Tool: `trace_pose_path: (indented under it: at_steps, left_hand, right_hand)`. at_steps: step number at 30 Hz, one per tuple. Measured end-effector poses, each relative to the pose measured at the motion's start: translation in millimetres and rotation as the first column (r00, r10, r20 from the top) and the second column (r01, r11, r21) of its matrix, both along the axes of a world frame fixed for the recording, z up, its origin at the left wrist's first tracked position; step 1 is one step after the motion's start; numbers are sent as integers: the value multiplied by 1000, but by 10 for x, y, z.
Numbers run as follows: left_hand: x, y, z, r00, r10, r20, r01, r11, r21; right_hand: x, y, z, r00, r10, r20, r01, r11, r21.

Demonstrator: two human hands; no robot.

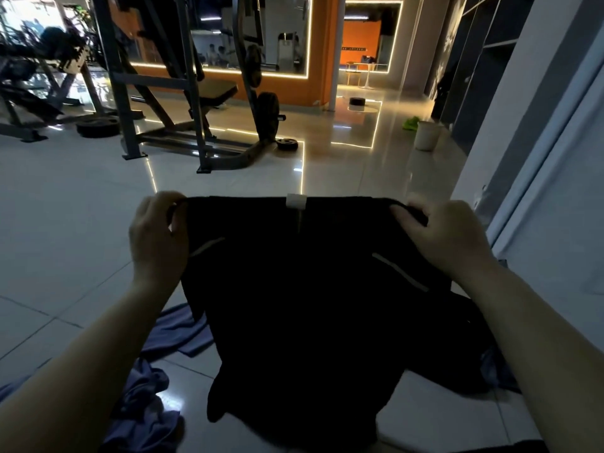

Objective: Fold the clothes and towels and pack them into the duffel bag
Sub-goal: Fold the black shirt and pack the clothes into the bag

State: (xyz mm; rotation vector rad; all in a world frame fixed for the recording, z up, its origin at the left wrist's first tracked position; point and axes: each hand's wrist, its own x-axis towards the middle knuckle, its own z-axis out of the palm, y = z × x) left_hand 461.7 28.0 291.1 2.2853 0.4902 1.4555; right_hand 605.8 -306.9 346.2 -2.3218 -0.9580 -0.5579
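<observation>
I hold a black pair of shorts (294, 305) up in the air by its waistband, a white tag at the top middle and a pale stripe on each side. My left hand (157, 237) grips the left end of the waistband. My right hand (441, 237) grips the right end. The legs hang down over the floor. A purple-blue cloth (176, 331) lies on the tiles below left, and another crumpled purple-blue cloth (143, 403) lies nearer me. A dark mass (474, 348) sits behind the shorts at right; I cannot tell whether it is the duffel bag.
A weight rack with bench (196, 93) and plates (98, 125) stands ahead on the tiled floor (65, 223). A white bucket (425, 135) and a green cloth (410, 123) sit by the right wall. A pale wall panel (539, 191) rises at right.
</observation>
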Motion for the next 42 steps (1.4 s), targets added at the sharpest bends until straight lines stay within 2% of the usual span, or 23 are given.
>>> trace_pose_path:
  at_steps: [3,5,7,12,13,15,17,19,21,25,28,31,34,36,40,42]
  left_hand:
    - [-69,20,-116,990,-60,-127,67,997,46]
    - [-111,44,-125,981,-98,-169,112,991,74]
    - [-155,44,-93,971,-127,-201,148,985,94]
    - [-374,-70,-118,915,-176,-363,224,970,94]
    - [-426,-118,-117,910,-176,-375,223,971,87]
    - [-506,-223,-86,945,-132,-299,153,987,48]
    - [-592,-330,29,984,-68,-162,51,993,-107]
    - [-711,-439,184,995,-33,-97,3,955,-297]
    - [-853,-508,361,996,-55,-71,26,932,-363]
    - [-1206,-616,920,998,-64,16,66,966,-249]
    - [-1415,-710,1345,993,-51,106,63,992,-106]
    - [-1590,-768,1697,981,-26,194,25,1000,10]
    - [-1719,-827,1976,969,-27,247,2,995,103]
    - [-1780,-866,2105,967,-39,252,13,995,103]
    - [-1815,-837,2099,989,9,148,-15,999,44]
    - [-1770,-745,1957,998,24,56,-25,1000,11]
  right_hand:
    - [76,-58,-103,979,-13,-201,-52,949,-312]
    - [170,-124,-179,969,-35,-244,-55,934,-353]
    - [213,-208,-239,976,-75,-207,3,946,-325]
    - [57,-309,-299,943,-316,-107,282,926,-250]
    - [-12,-306,-286,931,-343,-127,312,926,-214]
    - [-174,-318,-250,896,-313,-315,302,950,-85]
    - [-350,-344,-209,861,-231,-454,294,953,73]
    - [-544,-374,-73,899,-237,-368,311,938,155]
    - [-729,-388,156,945,-243,-218,294,923,248]
    - [-1022,-416,737,967,-254,-33,242,862,445]
    - [-1242,-475,1084,937,-336,94,242,820,518]
    - [-1538,-604,1305,916,-344,208,173,803,570]
    - [-1792,-752,1505,903,-351,250,163,815,556]
    - [-1866,-808,1588,882,-347,319,152,850,505]
    - [-1709,-794,1537,828,-316,463,158,924,348]
    - [-1510,-723,1359,830,-278,484,182,955,235]
